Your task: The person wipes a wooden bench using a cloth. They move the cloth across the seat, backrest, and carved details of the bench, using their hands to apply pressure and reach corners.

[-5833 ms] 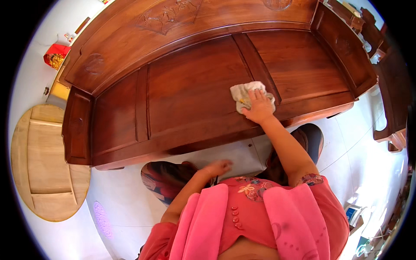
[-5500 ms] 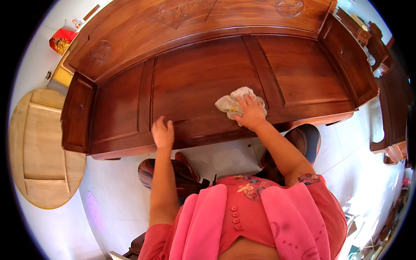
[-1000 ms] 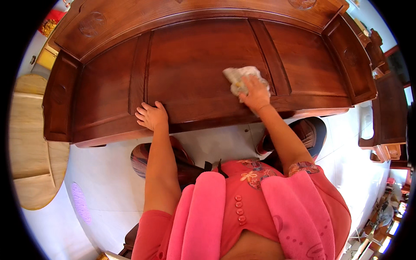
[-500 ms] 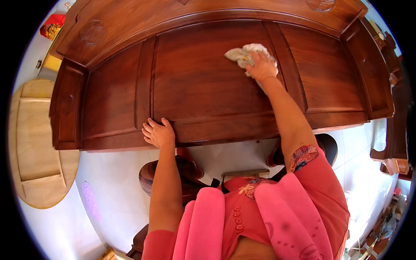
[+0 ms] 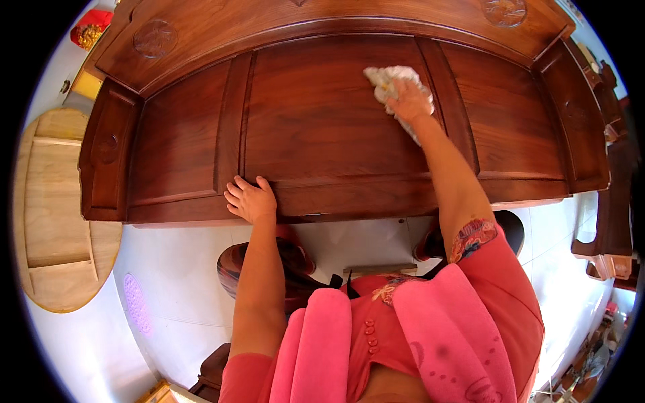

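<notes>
A dark red-brown wooden bench (image 5: 322, 121) with a panelled seat, a raised back and side arms stretches across the view in front of me. Toward the right of its middle seat panel, my right hand (image 5: 411, 101) presses down on a crumpled whitish cloth (image 5: 384, 79). The fingers lie over the cloth, partly sunk in its folds, and a tail of it hangs out below the wrist. My left hand (image 5: 252, 200) rests palm down on the seat's front rail, left of the middle, fingers spread and holding nothing.
An oval pale wooden board (image 5: 57, 215) leans at the left. A red and gold ornament (image 5: 91, 30) is at the upper left. More dark wooden furniture (image 5: 608, 221) stands at the right, with assorted items on the lower right. A dark stool edge (image 5: 510, 232) shows beside my legs.
My right hand and the cloth have shifted slightly right across the panel, and the cloth is more bunched. My left hand stays on the front rail. The whole view has shifted a little.
</notes>
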Demonstrator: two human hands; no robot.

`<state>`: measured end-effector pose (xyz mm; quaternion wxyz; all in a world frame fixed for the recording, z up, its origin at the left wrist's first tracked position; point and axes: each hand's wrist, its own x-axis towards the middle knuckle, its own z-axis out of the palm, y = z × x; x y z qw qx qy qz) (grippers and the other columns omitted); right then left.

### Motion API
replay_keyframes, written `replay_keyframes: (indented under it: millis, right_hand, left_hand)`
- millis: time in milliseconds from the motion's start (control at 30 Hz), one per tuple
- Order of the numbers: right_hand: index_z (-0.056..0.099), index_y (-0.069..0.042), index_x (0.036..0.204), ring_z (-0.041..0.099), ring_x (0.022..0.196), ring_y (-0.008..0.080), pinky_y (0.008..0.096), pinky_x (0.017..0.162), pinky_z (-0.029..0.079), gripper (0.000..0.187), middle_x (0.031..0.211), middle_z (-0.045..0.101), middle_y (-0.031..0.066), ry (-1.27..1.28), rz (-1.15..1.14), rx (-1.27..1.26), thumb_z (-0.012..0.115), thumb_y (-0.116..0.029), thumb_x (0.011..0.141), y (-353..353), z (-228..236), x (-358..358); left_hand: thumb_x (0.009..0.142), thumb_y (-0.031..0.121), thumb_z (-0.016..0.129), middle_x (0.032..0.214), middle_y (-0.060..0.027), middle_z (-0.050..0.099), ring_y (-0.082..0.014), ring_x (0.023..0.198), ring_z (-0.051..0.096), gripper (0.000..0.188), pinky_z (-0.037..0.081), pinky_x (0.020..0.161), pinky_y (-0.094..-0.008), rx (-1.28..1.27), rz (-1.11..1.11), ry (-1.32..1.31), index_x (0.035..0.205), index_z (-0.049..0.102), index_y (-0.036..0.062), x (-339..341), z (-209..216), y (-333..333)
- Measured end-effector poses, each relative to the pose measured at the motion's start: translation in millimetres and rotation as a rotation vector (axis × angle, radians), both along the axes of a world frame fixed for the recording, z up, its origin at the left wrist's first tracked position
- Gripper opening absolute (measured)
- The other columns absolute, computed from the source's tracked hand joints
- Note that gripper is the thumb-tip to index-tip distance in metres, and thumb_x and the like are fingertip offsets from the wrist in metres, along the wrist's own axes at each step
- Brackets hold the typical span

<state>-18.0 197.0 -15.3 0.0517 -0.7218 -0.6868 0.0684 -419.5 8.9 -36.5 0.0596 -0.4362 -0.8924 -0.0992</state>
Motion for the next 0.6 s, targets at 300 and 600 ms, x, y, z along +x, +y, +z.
replay_keyframes:
  millis: [300, 600]
  right_hand:
    - [0.042, -0.021, 0.154, 0.031, 0.15, 0.0319, 0.0485, 0.12, 0.028, 0.072, 0.161, 0.036, 0.0135, 0.115, 0.429, 0.073, 0.063, -0.051, 0.092, -182.9, -4.9, -65.6]
    - [0.044, -0.022, 0.153, 0.026, 0.153, 0.031, 0.049, 0.122, 0.025, 0.071, 0.163, 0.034, 0.0122, 0.163, 0.451, 0.006, 0.063, -0.052, 0.092, -163.2, 4.6, -67.6]
  left_hand:
    - [0.1, 0.049, 0.047, 0.159, -0.0188, 0.036, -0.0392, 0.148, 0.029, 0.067, 0.025, 0.118, -0.0564, -0.025, 0.01, -0.021, 0.151, 0.042, 0.0059, -1.9, 3.2, 2.4]
    - [0.099, 0.05, 0.049, 0.158, -0.0185, 0.037, -0.039, 0.146, 0.031, 0.067, 0.027, 0.117, -0.0571, -0.009, 0.017, 0.01, 0.15, 0.045, 0.006, -2.4, 0.0, 3.8]
